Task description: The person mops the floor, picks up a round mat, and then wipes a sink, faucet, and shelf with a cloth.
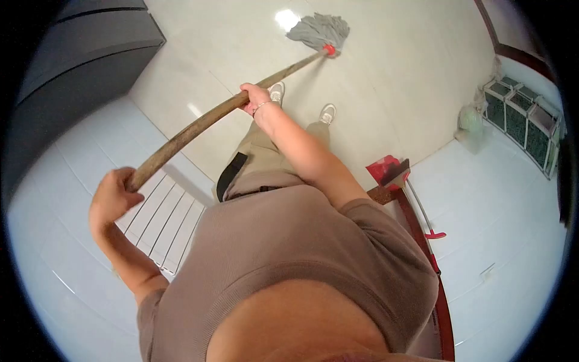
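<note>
A mop with a long wooden handle [193, 128] slants across the view, from lower left to the floor ahead. Its grey strand head [322, 31] lies spread on the floor, joined to the handle by a red socket [329, 50]. At the handle's upper end, my left hand [111, 199] is closed round the wood. Farther down the shaft my right hand [256, 99], with a bracelet at the wrist, grips the handle. Both of my shoes [327, 113] show on the floor just short of the mop head.
Dark grey cabinets [90, 72] stand at the left. A white barred rack [163, 217] is beside my left arm. On the right are a red dustpan [383, 169], a red-ended pole [422, 208], a pale plastic bag [470, 123] and a green-panelled rack [522, 117] by the tiled wall.
</note>
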Tool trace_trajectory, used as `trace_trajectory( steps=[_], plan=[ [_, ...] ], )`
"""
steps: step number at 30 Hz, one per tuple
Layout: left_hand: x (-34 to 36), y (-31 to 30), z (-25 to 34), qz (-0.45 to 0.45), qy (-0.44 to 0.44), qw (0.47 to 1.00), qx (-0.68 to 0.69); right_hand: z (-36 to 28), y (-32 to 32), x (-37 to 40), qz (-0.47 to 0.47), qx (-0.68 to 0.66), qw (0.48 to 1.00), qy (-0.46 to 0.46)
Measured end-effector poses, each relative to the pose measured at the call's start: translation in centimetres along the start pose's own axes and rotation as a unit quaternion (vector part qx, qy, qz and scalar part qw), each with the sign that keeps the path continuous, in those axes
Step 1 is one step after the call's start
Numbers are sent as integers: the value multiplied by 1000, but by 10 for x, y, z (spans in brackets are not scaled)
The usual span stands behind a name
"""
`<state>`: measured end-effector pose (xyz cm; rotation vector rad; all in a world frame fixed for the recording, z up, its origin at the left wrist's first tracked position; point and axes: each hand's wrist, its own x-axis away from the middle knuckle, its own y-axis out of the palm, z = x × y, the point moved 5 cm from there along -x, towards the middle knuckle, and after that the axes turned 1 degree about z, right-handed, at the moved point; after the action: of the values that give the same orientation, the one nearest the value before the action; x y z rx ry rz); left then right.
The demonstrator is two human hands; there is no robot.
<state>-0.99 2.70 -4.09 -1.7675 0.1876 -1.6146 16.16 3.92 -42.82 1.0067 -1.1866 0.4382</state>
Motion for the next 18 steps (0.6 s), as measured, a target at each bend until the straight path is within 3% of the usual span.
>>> trace_trajectory(
  steps=[2,3,4,8,11,13,14,16,18],
  plan=[
    [-19,-12,15,-23,34,999,-10,-4,-9,-8,18,-54,998,-9],
    [37,-42,48,1,-3,997,-80,24,35,31,-26,-112,993,40],
    [32,-22,71,10,10,994,-108,6,17,11,-64,-132,989,30],
    [-18,55,158,-64,114,980,-150,-60,-174,43,32,-158,986,-38],
    [-65,130,221,-107,175,965,-164,-112,-319,19,75,-76,992,-69],
    [-61,176,277,-119,254,950,-141,-143,-385,43,208,-170,956,-119],
    [-75,207,291,-136,253,942,-174,-159,-425,60,255,-94,960,-73],
    [-80,238,319,-90,337,927,-139,-179,-441,122,318,-200,917,-131],
    [-80,245,321,-78,344,928,-119,-195,-450,146,327,-244,903,-136]
  ],
)
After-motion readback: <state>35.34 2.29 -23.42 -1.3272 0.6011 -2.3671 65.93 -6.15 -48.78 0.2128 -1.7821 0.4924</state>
